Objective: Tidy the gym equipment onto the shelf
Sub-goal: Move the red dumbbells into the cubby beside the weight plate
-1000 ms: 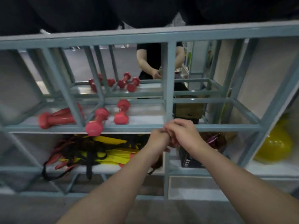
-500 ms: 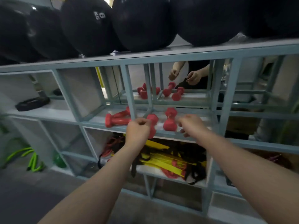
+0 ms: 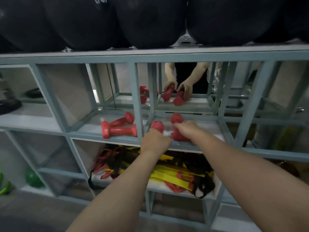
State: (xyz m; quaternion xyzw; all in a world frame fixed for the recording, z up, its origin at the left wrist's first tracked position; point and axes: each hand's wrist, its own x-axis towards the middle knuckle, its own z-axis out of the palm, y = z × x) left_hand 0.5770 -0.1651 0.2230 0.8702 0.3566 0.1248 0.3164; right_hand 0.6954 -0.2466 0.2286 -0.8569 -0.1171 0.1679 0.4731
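A grey-blue metal shelf (image 3: 138, 101) fills the view, backed by a mirror. On its middle level lie two red dumbbells (image 3: 119, 130) side by side, left of an upright. Right of that upright are two more red dumbbells. My left hand (image 3: 154, 142) is wrapped around the handle of the left one (image 3: 158, 126). My right hand (image 3: 188, 128) closes over the right one (image 3: 177, 118), whose near end (image 3: 178, 137) shows below my fingers. The handles are hidden by my fingers.
Large black balls (image 3: 150, 20) sit on the top level. Below the dumbbells lies a tangle of yellow, red and black straps (image 3: 167, 173). A black weight plate (image 3: 9, 104) rests at the far left, green items (image 3: 32, 179) low on the left. The mirror reflects a person's hands (image 3: 177, 87).
Both hands have moved apart and forward onto the two right-hand dumbbells on the middle level. The view has shifted closer and slightly right.
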